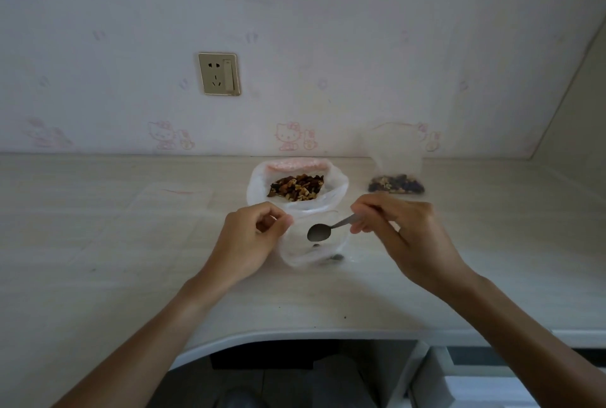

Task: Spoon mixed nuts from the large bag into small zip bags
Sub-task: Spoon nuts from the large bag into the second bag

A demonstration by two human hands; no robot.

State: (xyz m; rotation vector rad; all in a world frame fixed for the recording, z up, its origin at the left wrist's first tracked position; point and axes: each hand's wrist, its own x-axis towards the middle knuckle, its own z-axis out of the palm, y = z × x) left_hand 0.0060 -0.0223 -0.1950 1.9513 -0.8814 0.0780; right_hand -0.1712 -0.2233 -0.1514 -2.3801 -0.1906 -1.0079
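Observation:
The large bag (pixel 334 192) stands open in the middle of the desk, with mixed nuts (pixel 296 188) showing inside. Just in front of it, a small clear zip bag (pixel 296 251) is held open by my left hand (pixel 249 240), which pinches its left rim. A few nuts lie at its bottom. My right hand (pixel 403 233) grips the handle of a metal spoon (pixel 323 231). The spoon's bowl looks empty and hangs over the small bag's mouth. A second small zip bag (pixel 395 179) with nuts in its bottom stands at the back right.
Several flat, empty zip bags (pixel 173 197) lie on the desk (pixel 98 243) left of the large bag. A wall with a socket (pixel 219 74) rises behind. The desk's curved front edge runs below my arms, with drawers (pixel 492 375) at lower right.

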